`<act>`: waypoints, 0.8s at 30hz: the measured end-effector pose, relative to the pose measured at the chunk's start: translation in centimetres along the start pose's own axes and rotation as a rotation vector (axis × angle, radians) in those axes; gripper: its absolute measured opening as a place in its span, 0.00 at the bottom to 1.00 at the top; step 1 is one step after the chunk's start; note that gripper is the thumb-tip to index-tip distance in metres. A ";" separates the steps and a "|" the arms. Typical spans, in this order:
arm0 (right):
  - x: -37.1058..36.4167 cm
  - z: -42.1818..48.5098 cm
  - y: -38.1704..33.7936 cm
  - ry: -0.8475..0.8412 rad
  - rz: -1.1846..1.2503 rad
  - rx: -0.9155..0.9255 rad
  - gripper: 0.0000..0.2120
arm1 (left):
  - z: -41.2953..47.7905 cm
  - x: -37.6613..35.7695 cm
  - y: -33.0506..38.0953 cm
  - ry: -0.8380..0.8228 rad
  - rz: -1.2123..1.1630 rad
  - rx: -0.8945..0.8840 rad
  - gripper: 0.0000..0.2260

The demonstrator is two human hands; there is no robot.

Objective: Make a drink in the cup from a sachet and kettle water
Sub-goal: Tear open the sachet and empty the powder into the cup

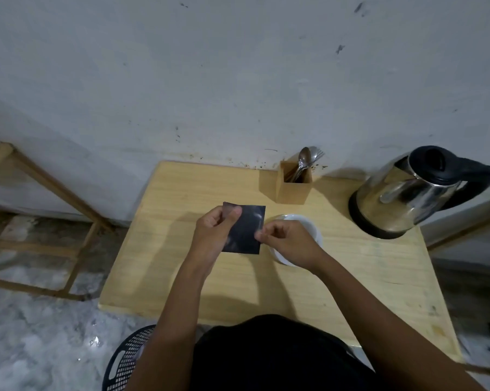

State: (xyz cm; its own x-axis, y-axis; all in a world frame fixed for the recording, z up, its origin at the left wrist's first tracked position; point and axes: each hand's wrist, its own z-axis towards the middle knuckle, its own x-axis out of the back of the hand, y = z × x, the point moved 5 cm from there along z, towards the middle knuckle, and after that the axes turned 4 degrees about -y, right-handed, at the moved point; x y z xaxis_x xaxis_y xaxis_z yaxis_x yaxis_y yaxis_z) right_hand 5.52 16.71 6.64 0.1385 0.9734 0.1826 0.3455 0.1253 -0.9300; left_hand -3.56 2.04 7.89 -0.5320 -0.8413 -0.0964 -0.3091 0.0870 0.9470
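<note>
I hold a dark, shiny sachet (248, 225) upright above the middle of the wooden table (181, 263). My left hand (214, 231) pinches its top left corner and covers its left side. My right hand (286, 239) pinches its right edge about halfway down. A white cup (308, 224) stands on the table just right of the sachet, mostly hidden under my right hand; its contents cannot be seen. A steel kettle (410, 193) with a black lid and handle stands at the table's back right corner.
A wooden holder (293, 189) with spoons and a fork stands at the back of the table by the wall. A black perforated basket (128, 359) lies on the floor at the front left. A wooden frame (54, 221) stands left of the table.
</note>
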 end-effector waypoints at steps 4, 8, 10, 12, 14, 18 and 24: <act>2.5 -2.4 0.8 0.168 -0.029 0.066 0.06 | 0.3 -2.4 -0.4 -0.101 0.106 -0.013 0.12; 5.0 -4.6 2.1 0.365 0.020 0.099 0.04 | 1.0 -4.7 -1.1 -0.138 0.195 0.039 0.06; 5.8 -5.5 2.9 0.434 0.133 0.078 0.06 | 1.2 -6.0 -1.5 -0.155 0.187 0.057 0.04; 6.0 -6.2 3.8 0.420 0.215 0.032 0.10 | 1.4 -7.3 -2.0 -0.168 0.144 0.076 0.03; 6.1 -6.9 5.0 0.399 0.295 -0.018 0.12 | 1.4 -8.6 -2.5 -0.182 0.102 0.092 0.03; 6.4 -8.1 6.3 0.452 0.501 -0.027 0.12 | 1.0 -10.7 -3.3 -0.195 0.060 0.113 0.03; 8.8 -10.0 7.2 0.649 0.303 0.010 0.07 | 1.4 -9.1 -4.3 -0.036 0.360 -0.017 0.14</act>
State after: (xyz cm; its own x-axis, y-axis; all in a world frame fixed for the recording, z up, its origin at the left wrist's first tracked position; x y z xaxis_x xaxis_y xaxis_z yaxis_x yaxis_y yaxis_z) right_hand 18.51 24.25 4.72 0.7523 0.6555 0.0654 0.1960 -0.1280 -0.9722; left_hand 1.45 10.08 4.25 -0.6320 -0.7388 0.2339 -0.0835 0.3650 0.9272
